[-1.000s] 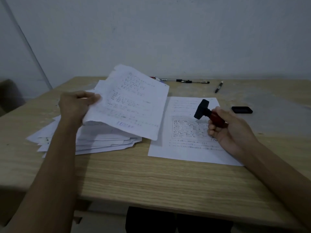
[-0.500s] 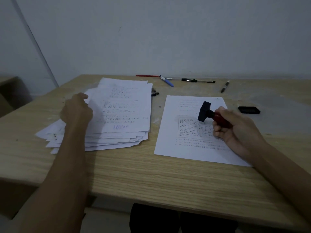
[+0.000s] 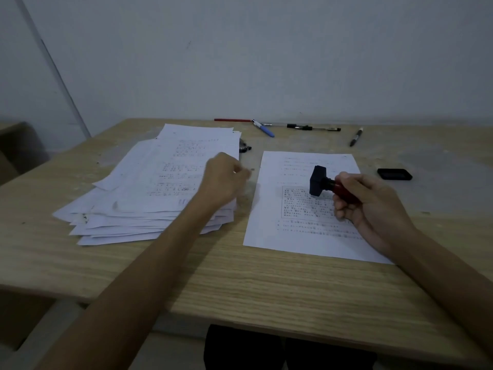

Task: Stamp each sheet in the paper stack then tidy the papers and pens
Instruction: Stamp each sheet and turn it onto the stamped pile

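Your right hand (image 3: 373, 206) grips the stamp (image 3: 329, 184) by its red handle, fingers (image 3: 344, 209) curled round it, the black block tilted and held just above the single sheet (image 3: 301, 236) that lies flat on the tabletop (image 3: 240, 284). Your left hand (image 3: 225, 182) hovers over the right edge of the loose paper stack (image 3: 149, 188); its fingers look loosely curled, blurred, and you cannot tell whether they pinch anything. Along the far edge lie a red pen (image 3: 232, 120), a blue pen (image 3: 264, 128), a black pen (image 3: 313, 127) and a marker (image 3: 356, 136). A black ink pad (image 3: 394, 174) sits right of the sheet, apart from it
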